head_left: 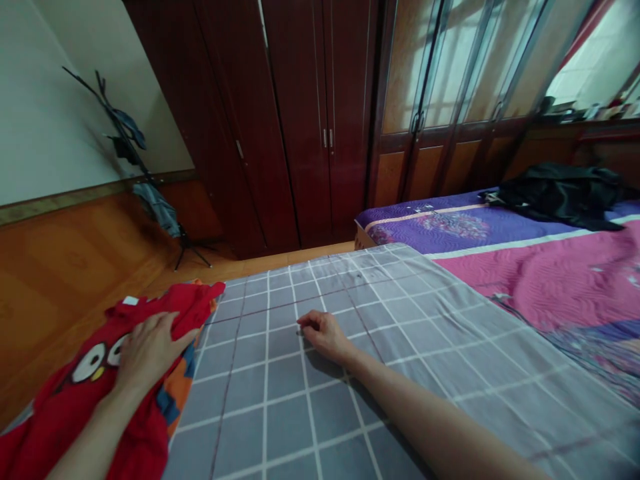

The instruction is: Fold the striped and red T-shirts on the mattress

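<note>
Currently, red shirt (60, 408) is laid along the left edge of the grey checked sheet (280, 407), near end cut off by frame. Left hand (149, 353) is spread on it, unclenched; one printed eye (116, 352) is partly covered. Right hand (324, 335) is held around mid-surface, fingers curled; whether anything is pinched can't be told. Whether orange-blue cloth (177, 385) is part of the shirt can't be made out.

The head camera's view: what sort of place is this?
Most likely a bedroom in a home: a tall dark-red wardrobe lines the wall, a purple-and-pink quilted cover is spread like bedding, and a coat stand hung with fabric items stands in the corner.
</note>
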Demonstrator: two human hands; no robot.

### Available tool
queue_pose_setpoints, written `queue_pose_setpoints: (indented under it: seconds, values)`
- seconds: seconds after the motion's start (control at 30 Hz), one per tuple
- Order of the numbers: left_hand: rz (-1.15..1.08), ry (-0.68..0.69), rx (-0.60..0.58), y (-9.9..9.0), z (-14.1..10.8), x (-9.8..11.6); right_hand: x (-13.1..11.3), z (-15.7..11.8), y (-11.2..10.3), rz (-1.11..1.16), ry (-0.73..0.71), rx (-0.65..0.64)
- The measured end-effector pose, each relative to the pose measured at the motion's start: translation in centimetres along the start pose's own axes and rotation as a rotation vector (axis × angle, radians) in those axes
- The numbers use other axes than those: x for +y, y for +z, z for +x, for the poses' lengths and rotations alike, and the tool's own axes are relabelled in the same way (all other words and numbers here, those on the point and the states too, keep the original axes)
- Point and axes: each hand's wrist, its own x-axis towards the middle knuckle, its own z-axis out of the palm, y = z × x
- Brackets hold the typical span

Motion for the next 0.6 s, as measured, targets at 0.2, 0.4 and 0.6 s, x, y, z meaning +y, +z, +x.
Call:
queue_pose_setpoints:
  seconds: [0.2, 0.4, 0.6]
  values:
    - [0.157, 0.005, 0.147, 4.0, -0.1, -0.2, 0.2, 0.2, 0.0, 0.022, -0.004, -0.015]
    - [-0.229, -0.061, 0.293, 0.9, 0.6, 0.7, 0.6, 0.5, 0.1, 0.047, -0.004, -0.003]
    - [-1.176, -0.143, 0.237, -9.3, -3.2, 8.4, 0.5, 0.3, 0.0, 0.079, 0.004, -0.024]
